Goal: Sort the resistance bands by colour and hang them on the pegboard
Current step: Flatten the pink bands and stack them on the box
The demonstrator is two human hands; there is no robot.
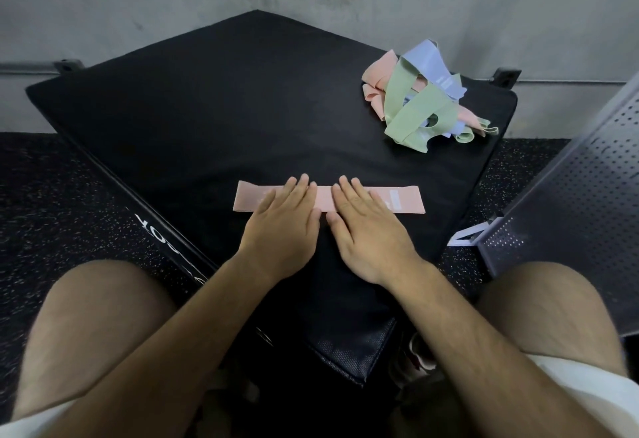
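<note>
– So, where is the pink resistance band (pixel 404 200) lying right now?

– It is lying flat on the black padded bench (pixel 207 109), left of the pegboard (pixel 570 202). Its long axis is running side to side across the person's lap line, so its labelled right end is pointing toward the pegboard.

– And what are the hands doing?

– Both are resting palm down on the band's middle. The left hand (pixel 283 226) and right hand (pixel 366 230) are sitting side by side, thumbs nearly meeting. The fingers (pixel 300 188) are lying straight and close together, pressing the band flat and gripping nothing.

– Which hand is looking better placed for the hang?

– The right one, I am guessing. It is sitting nearer the pegboard, and the band's free right end is sticking out just past it on that side. Pinching that end and carrying it rightward is looking like the shortest path.

– Anything else waiting?

– The tangled pile of bands (pixel 418 102), pink, green and blue, is sitting on the bench left of the pegboard too, farther from the person than the flat band. Nothing is hanging on the part of the pegboard that is showing.
</note>
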